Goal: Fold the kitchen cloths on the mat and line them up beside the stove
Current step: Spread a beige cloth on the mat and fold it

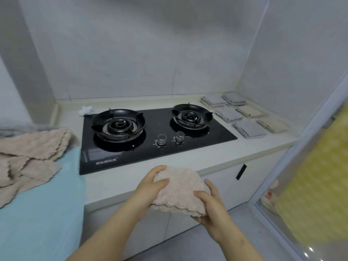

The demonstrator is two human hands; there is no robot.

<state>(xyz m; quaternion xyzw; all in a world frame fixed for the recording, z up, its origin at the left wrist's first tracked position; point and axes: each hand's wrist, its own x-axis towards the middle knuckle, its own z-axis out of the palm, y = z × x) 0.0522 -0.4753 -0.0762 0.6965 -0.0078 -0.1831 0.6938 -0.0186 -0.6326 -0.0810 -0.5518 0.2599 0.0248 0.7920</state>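
Observation:
A folded beige cloth (179,191) hangs in the air in front of the counter edge, below the black two-burner stove (150,134). My left hand (150,187) grips its left edge, thumb on top. My right hand (211,206) holds its right corner from below, thumb over the top. On the left, a pale blue mat (43,210) carries a pile of unfolded beige cloths (28,157). To the right of the stove, several folded grey and beige cloths (250,117) lie in two rows on the counter.
A crumpled white rag (85,110) sits behind the left burner. Two knobs (170,138) stand at the stove's front. Tiled walls close the counter at the back and right. A sliding glass door frame (301,166) stands at right, with grey cupboards below the counter.

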